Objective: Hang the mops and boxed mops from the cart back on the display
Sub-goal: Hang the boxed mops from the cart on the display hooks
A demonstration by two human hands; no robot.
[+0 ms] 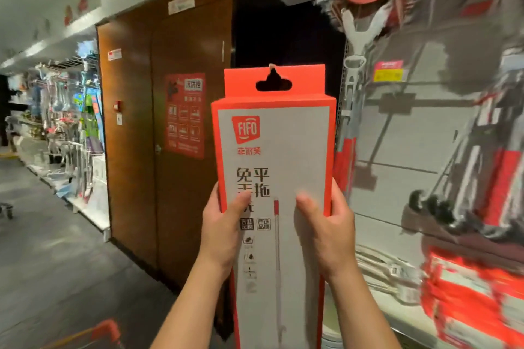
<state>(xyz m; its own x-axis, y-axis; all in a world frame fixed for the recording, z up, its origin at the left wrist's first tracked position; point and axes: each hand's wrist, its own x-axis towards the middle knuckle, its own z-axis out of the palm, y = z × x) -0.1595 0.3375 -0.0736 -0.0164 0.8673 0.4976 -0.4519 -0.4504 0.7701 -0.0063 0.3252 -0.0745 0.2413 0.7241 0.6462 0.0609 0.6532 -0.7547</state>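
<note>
You hold the boxed mop (273,147) upright at centre, hang tab (302,79) at 12 o'clock: your left grip (222,225) clasps its 9 o'clock edge, your right grip (326,228) its 3 o'clock edge, thumbs (307,204) on the printed face. The blurred mop display (425,127) lies at 3 o'clock of the box, a brown door (170,136) at 9 o'clock.

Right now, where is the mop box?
Head view, middle: the mop box is held upright by the left hand and right hand, brown door behind, mop display to its right.
</note>
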